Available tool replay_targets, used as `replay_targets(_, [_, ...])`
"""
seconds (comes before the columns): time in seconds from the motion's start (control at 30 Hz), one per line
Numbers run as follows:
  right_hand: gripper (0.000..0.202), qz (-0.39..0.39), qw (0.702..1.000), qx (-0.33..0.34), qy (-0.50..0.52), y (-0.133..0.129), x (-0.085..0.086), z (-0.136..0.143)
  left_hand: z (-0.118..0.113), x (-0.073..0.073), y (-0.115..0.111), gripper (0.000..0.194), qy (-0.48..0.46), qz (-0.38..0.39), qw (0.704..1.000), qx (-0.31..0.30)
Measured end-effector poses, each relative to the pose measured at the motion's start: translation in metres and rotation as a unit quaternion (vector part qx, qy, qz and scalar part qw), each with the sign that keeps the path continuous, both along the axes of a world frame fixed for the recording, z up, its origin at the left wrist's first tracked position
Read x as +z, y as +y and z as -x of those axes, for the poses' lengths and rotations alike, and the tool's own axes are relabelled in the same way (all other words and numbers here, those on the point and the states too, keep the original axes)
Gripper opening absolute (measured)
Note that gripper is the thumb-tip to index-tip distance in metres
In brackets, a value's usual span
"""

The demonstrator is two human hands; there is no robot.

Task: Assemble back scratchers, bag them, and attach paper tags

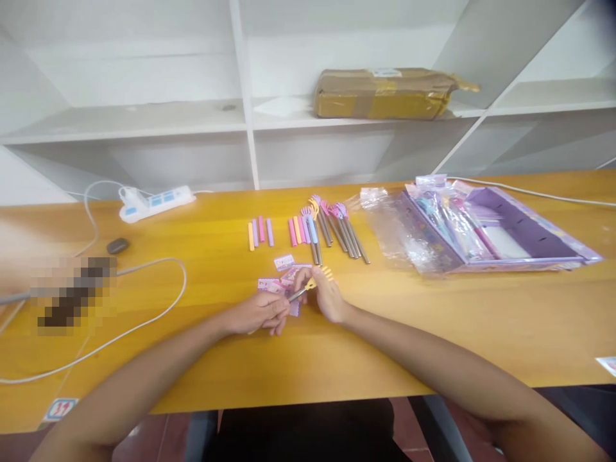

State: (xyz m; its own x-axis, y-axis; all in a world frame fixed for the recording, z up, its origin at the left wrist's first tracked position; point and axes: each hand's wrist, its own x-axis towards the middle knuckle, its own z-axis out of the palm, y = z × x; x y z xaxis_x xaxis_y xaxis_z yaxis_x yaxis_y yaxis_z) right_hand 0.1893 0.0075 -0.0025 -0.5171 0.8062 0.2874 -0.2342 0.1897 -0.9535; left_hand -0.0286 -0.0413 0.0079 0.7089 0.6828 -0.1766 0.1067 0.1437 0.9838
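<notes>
A back scratcher (312,281) with a yellow claw head and a metal rod is held between both hands above the table. My left hand (264,312) is closed around its lower rod, the yellow end just peeking out below. Around the claw end, my right hand (327,299) has its fingers curled, partly hiding the neck. Printed pink and purple cards (272,285) lie under and behind the hands. Farther back are several back scratchers (344,228) with purple, pink and yellow heads. Beside them lie coloured handle sleeves (295,231), with another group of sleeves (261,230) to the left.
At right, an open purple display box (524,221) holds bagged back scratchers, with clear plastic bags (404,237) against its left side. A white power strip (158,203) and white cable (158,314) lie at left. On the shelf behind sits a taped carton (380,95).
</notes>
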Motion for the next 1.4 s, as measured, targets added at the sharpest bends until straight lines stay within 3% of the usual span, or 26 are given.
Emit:
replay_targets(0.63, [0.065,-0.095,0.993,0.035,-0.058,0.009,-0.012,-0.011,0.003,0.004,0.0,0.053,0.004,-0.001,1.0,-0.006])
replay_targets(0.87, [0.059,-0.212,0.972,0.04,-0.098,0.01,-0.005,-0.012,0.001,0.01,0.0,0.053,-0.002,0.001,1.0,-0.013])
replay_targets(1.4, [0.064,-0.239,0.964,0.073,-0.092,0.007,0.002,-0.012,0.004,0.01,0.001,0.047,-0.03,0.031,0.998,-0.034])
